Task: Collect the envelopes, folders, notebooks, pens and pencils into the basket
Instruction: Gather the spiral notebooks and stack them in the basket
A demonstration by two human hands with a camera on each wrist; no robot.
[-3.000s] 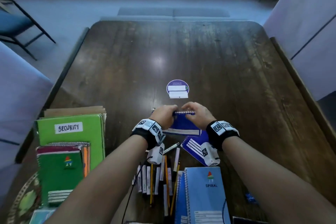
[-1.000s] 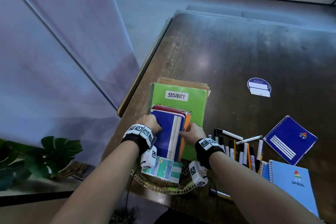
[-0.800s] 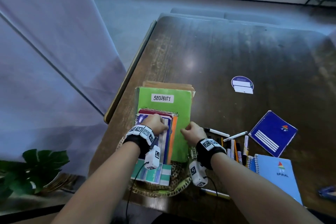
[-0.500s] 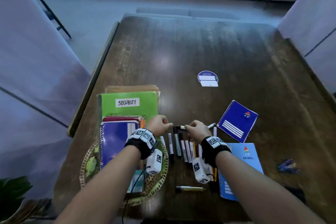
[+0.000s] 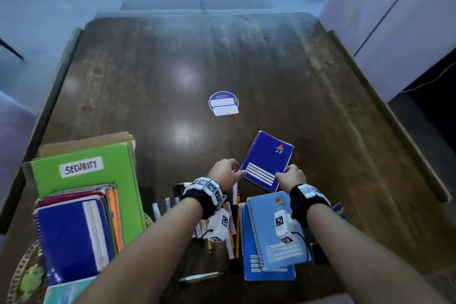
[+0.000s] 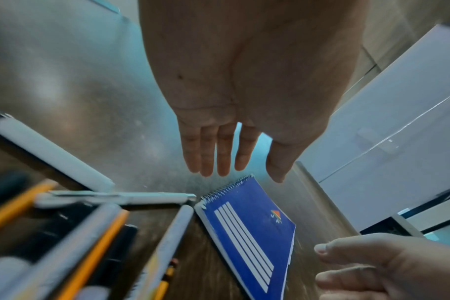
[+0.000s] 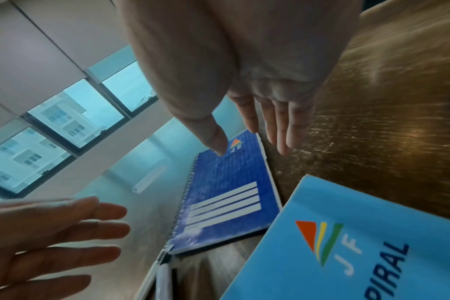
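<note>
Basket (image 5: 21, 264): woven rim shows at the near-left table edge — already loaded, mostly hidden under its contents.
Done so far: brown envelopes (image 5: 98, 139) at the bottom, green folder (image 5: 81, 177) marked SECURITY over them, a stack of spiral notebooks (image 5: 74, 232) on top, dark blue cover uppermost.
Current target: small dark blue notebook (image 5: 267, 160) lying flat on the table (image 5: 222, 57), tilted, well apart from the basket.
Left hand (image 5: 223, 174): fingers straight and slightly spread in the left wrist view, tips just over the spiral corner; holds nothing. Contact — cannot tell.
Right hand (image 5: 291, 179): fingers extended and relaxed, thumb over the cover, fingers at the far edge in the right wrist view; no grip closed yet.
Left on table: light blue notebooks (image 5: 270, 234), two stacked, just near of the target; pens and pencils (image 5: 229, 224) in a loose row between the arms; one pen (image 5: 201, 277) lying alone nearer the table edge.
Not task items: round sticker (image 5: 223, 103) at mid-table.
Progress, judged: roughly half — the flat items are largely in; three notebooks and all writing tools remain.
Step in hand, judged: two-handed pickup of the small notebook.
</note>
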